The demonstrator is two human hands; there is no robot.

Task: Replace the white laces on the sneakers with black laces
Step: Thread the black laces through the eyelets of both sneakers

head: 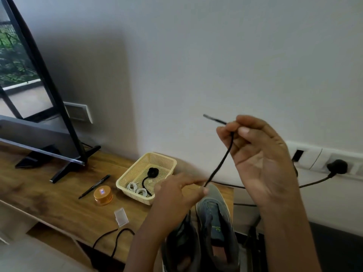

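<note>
Item: lacing job, mid-progress. Right hand (261,154), raised, pinches the black lace (222,160) between thumb and forefinger just short of its stiff tip, which juts past the fingers toward the wall. From that grip the lace runs taut, down and across to the left hand (176,193), whose fingertips (198,186) pinch its lower stretch, though blur softens the detail. Directly beneath both hands stand the two grey sneakers (216,213) on the counter (59,193), the one under the left forearm partly hidden. No white lacing shows on either, and two white laces (135,188) lie coiled in the basket (125,179) just beyond the left hand, beside a coiled black lace (152,171), so removal looks complete. A loose black lace (117,236) trails over the counter edge outboard of the left forearm. Judged outstanding: threading. The sneaker below the right hand shows no lacing, and how far the held lace is fed into the other cannot be told, since the left hand covers the place where it meets the shoe. A pen (94,186) and an orange tin (103,195) lie farther out on the left hand's side.
</note>
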